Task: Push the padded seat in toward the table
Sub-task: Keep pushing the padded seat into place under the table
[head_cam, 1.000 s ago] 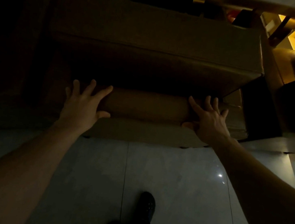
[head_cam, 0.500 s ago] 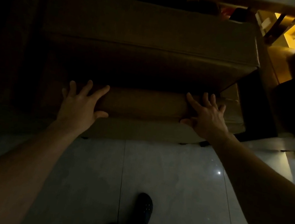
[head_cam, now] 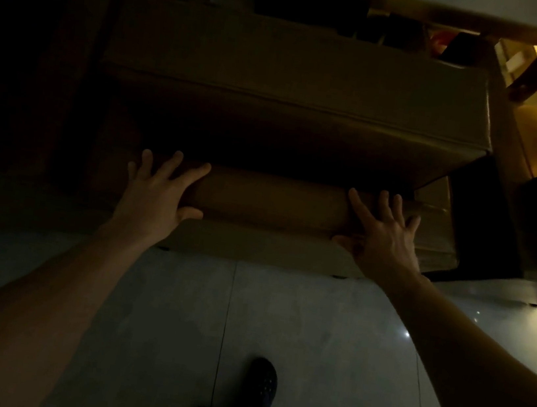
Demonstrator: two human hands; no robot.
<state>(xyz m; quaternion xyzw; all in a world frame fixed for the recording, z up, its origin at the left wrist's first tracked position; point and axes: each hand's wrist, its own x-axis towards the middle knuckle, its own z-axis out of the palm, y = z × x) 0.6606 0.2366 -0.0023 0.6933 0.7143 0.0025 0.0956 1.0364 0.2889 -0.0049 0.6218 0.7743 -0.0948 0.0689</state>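
Padded seat (head_cam: 271,200) farther in, under hands.

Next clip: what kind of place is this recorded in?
Probably a dim room in a home, perhaps a dining or living area. Both hands, left hand and right hand, press on a padded seat standing on a glossy tiled floor, with a tabletop edge above.
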